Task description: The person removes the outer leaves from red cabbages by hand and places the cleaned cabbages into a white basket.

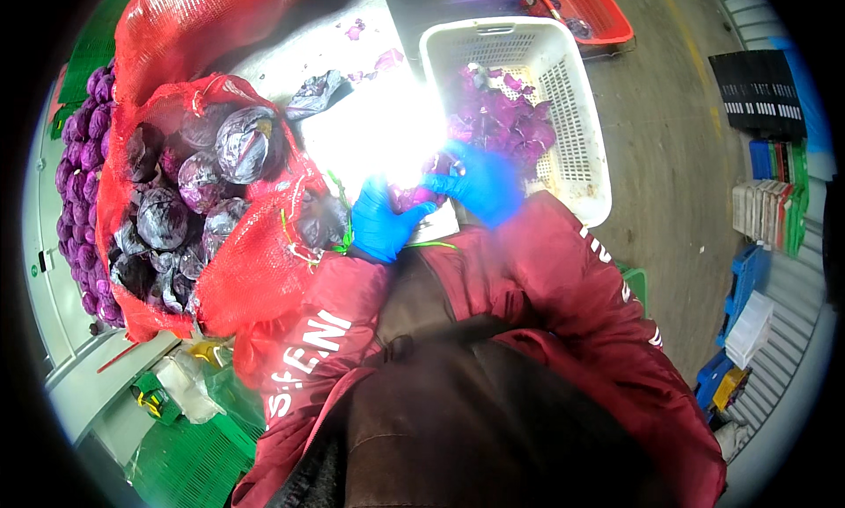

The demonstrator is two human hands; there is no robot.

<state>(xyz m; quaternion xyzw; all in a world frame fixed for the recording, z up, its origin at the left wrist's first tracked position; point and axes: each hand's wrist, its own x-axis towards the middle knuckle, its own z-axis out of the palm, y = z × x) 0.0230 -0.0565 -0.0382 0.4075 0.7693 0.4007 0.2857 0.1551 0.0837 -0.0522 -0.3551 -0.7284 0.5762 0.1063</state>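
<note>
Both my hands wear blue gloves and meet over a brightly lit metal table [352, 129]. My left hand [378, 222] and my right hand [480, 184] together grip a small red cabbage [421, 191], mostly hidden between the fingers and washed out by glare. To my left a red mesh sack [246, 270] lies open, filled with several red cabbages [246, 143]. Just beyond my right hand a white plastic basket [585, 187] holds loose purple cabbage leaves [506, 121].
More red cabbages [84, 147] are piled at the far left. A red crate [603, 11] stands behind the basket. Green crates [189, 460] sit low on the left. Stacked blue, white and black crates [761, 200] line the concrete floor's right side.
</note>
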